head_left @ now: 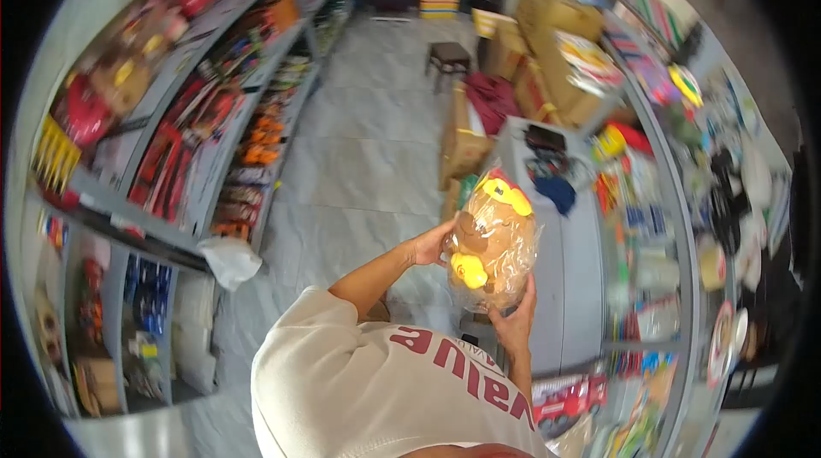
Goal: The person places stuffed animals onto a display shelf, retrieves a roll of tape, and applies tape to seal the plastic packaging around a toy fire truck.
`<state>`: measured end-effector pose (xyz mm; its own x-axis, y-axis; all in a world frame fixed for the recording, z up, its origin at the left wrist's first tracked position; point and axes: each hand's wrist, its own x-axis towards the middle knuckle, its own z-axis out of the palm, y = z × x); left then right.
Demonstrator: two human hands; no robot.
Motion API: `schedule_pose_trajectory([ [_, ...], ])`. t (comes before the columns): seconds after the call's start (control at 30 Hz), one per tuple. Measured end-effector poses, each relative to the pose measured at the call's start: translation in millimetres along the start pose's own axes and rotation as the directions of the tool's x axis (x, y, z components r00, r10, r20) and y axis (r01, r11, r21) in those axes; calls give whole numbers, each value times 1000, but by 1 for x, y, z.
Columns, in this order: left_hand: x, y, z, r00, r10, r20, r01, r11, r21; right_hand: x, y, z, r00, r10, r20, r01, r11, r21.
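Note:
A brown plush toy [492,236] with yellow parts, wrapped in clear plastic, is held up in front of the white shirt. My left hand [431,246] grips its left side, with the fingers partly behind the wrap. At the lower right of the toy, my right hand [516,321] presses against the plastic. Both hands hold the toy between them, above the floor and beside a grey-white counter.
Shelves [291,107] of packaged goods line the left side. The counter [581,274] carries dark items at its far end. Cardboard boxes [547,56], a small stool [449,56] and right-hand shelves [676,227] stand around. A white bag [229,262] hangs at the left.

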<state>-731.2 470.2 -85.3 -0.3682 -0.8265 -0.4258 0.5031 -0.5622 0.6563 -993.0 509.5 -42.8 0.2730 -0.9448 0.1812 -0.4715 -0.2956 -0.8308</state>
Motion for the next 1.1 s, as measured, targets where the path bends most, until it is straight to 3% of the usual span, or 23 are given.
schedule_pose_trajectory([
  [0.17, -70, 12, -79, 989, 146, 2, -146, 989, -30, 62, -41, 65, 943, -176, 283, 176, 984, 26],
  [0.27, -124, 31, -114, 964, 199, -175, -215, 974, -75, 93, -68, 127, 852, -302, 427, 322, 946, 25],
  [0.4, -176, 44, -177, 916, 277, -290, -321, 940, -115, 130, -117, 202, 728, -397, 559, 407, 906, 113],
  [0.57, -223, 67, -245, 841, 394, -371, -463, 879, -117, 167, -173, 285, 659, -469, 589, 504, 856, 117],
  [0.73, -286, 121, -262, 637, 596, -489, -651, 755, 72, 212, -223, 360, 590, -611, 528, 585, 774, 242],
  [0.87, -311, 171, -271, 522, 706, -479, -658, 691, 300, 274, -255, 417, 459, -741, 490, 640, 658, 396],
  [0.93, -317, 196, -284, 254, 830, -497, -614, 535, 580, 305, -273, 452, 379, -786, 489, 655, 601, 458],
  [0.97, -319, 208, -286, 225, 823, -521, -612, 535, 582, 322, -282, 470, 363, -798, 481, 626, 592, 508],
  [1.03, -333, 241, -278, 53, 846, -530, -570, 461, 680, 348, -315, 503, 314, -822, 475, 581, 563, 588],
  [1.1, -353, 269, -267, -20, 824, -566, -619, 434, 654, 366, -360, 528, 234, -838, 493, 441, 544, 714],
])
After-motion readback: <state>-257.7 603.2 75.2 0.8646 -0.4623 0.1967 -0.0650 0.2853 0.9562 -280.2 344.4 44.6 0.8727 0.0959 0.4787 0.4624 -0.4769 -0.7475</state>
